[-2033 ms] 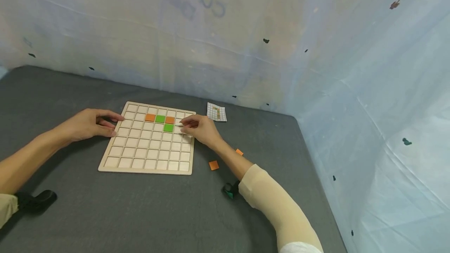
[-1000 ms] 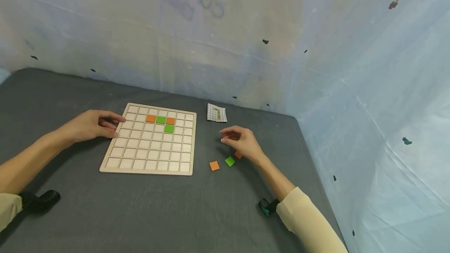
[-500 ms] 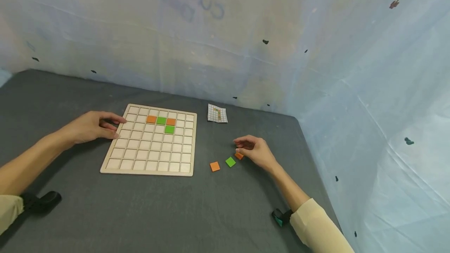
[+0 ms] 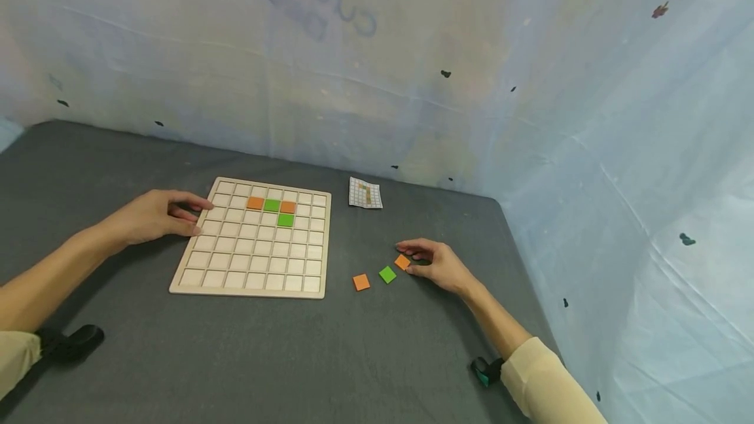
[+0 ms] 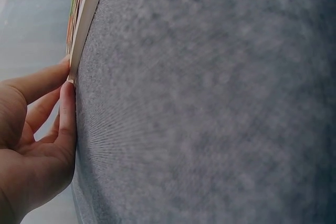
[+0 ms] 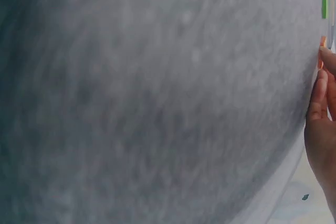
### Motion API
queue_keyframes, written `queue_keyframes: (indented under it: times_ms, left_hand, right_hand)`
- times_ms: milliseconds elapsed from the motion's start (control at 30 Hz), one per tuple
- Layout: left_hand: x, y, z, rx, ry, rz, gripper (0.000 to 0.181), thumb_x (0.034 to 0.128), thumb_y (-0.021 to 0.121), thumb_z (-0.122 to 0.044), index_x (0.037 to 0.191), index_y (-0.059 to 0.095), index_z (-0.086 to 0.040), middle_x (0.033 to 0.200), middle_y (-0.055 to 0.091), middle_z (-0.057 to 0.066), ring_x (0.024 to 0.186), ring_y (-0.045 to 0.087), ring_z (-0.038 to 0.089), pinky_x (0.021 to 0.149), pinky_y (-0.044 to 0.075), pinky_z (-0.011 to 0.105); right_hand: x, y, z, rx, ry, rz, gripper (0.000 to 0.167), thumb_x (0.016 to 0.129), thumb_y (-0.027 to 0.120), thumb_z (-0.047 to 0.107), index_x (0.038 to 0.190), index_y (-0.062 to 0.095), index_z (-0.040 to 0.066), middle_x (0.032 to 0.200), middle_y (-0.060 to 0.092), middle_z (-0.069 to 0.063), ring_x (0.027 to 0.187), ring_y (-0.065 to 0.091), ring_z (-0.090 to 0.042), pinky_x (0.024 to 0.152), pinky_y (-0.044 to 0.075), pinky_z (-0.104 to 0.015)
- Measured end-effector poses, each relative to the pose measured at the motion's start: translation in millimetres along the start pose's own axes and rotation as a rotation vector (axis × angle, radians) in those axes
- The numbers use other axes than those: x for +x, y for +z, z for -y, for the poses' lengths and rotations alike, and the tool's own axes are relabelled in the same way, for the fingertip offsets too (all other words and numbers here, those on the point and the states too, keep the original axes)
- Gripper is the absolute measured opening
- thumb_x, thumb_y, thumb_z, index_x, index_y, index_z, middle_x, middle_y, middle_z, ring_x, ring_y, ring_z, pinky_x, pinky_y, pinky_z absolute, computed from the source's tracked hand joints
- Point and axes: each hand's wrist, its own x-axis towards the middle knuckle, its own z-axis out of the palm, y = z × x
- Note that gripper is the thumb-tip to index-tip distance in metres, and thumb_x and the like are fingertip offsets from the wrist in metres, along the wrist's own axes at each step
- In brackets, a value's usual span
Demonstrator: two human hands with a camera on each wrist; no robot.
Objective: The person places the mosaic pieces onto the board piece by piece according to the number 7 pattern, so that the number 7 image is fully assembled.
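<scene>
A pale wooden grid board (image 4: 247, 247) lies on the dark table, with orange and green square tiles set in its upper cells. My left hand (image 4: 154, 214) rests fingertips and thumb against the board's left edge; the left wrist view shows them meeting the board's rim (image 5: 84, 30). Right of the board, my right hand (image 4: 436, 264) is low over the table, thumb and fingers spread around a loose orange tile (image 4: 402, 262). The thumb reaches the tile's near corner; the tile lies flat. Beside it are a loose green tile (image 4: 387, 274) and another orange tile (image 4: 361, 282).
A small printed grid card (image 4: 365, 193) with a coloured pattern lies beyond the board, near the back edge of the table (image 4: 253, 358). Pale sheeting (image 4: 389, 84) hangs behind and to the right. Dark straps (image 4: 485, 371) hang at both sleeves.
My right hand has moved from the board's right side to the loose tiles, uncovering the green one, and lowered around the far orange tile. My left hand has stayed at the board's edge.
</scene>
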Motion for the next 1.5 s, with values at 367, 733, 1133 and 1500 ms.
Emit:
queue_keyframes:
  times_ms: [367,733,1133,1500]
  left_hand:
    - [-0.1,0.9,-0.4,0.006,-0.007,-0.006,0.061,0.0901,0.076,-0.028,0.142,0.053,-0.005,0.13,0.055,0.02,0.104,0.058,0.018,0.076,0.052,0.028]
    - [-0.9,1.9,1.6,-0.012,-0.02,-0.006,0.061,0.0904,0.075,-0.028,0.142,0.052,-0.004,0.125,0.059,0.019,0.101,0.059,0.015,0.076,0.053,0.029]
    - [0.5,3.0,1.2,0.012,-0.016,-0.009,0.062,0.09,0.076,-0.028,0.142,0.053,-0.004,0.133,0.054,0.02,0.104,0.057,0.019,0.077,0.051,0.029]
    - [-0.4,0.7,0.6,0.016,-0.013,-0.007,0.06,0.0903,0.075,-0.028,0.141,0.054,-0.004,0.133,0.053,0.02,0.105,0.057,0.02,0.077,0.05,0.028]
  right_hand:
    - [-5.4,-0.8,31.5,0.006,-0.01,-0.015,0.035,0.089,0.072,-0.002,0.123,0.065,-0.005,0.118,0.066,-0.02,0.105,0.061,-0.036,0.092,0.048,-0.049]
    - [-2.0,5.5,36.5,-0.086,-0.035,-0.094,0.026,0.089,0.074,0.003,0.114,0.072,0.0,0.11,0.069,-0.015,0.096,0.063,-0.031,0.083,0.052,-0.039]
    - [5.4,6.7,51.0,-0.026,-0.043,-0.129,0.027,0.088,0.074,0.001,0.114,0.071,-0.003,0.111,0.068,-0.018,0.093,0.065,-0.03,0.08,0.055,-0.039]
    - [36.4,20.3,45.3,0.055,-0.054,-0.167,0.028,0.087,0.075,0.001,0.115,0.072,-0.001,0.111,0.068,-0.016,0.095,0.065,-0.031,0.079,0.056,-0.036]
